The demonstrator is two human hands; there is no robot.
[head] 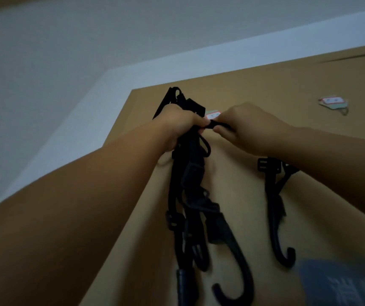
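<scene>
Head view: the left hand (177, 127) is clenched round the bundle of black straps (190, 180) near its top, held up against the brown board (287, 85); the right hand (250, 129) pinches a short strap loop (215, 124) between thumb and fingers, right beside the left hand's knuckles; the two hands are close together, almost touching. The bundle hangs down from the left fist along the board, with buckles and a large hook (241, 272) dangling at its lower end.

The work appears to be fixing or freeing the loop at a hanging point by the small label (213, 114), though the hanger itself is hidden behind the hands. To do it well, the left hand should carry the bundle's whole weight so that the loop is slack; the right hand should work the loop alone, with small moves, so that it does not snag on the other straps; the dangling hooks should hang clear of the second strap (275, 208), which hangs on the board under the right wrist.

No container shows here; the board bears the straps and a second label (332, 102); a blurred blue object (342, 283) sits at the lower right; a white wall (44, 62) lies beyond.
</scene>
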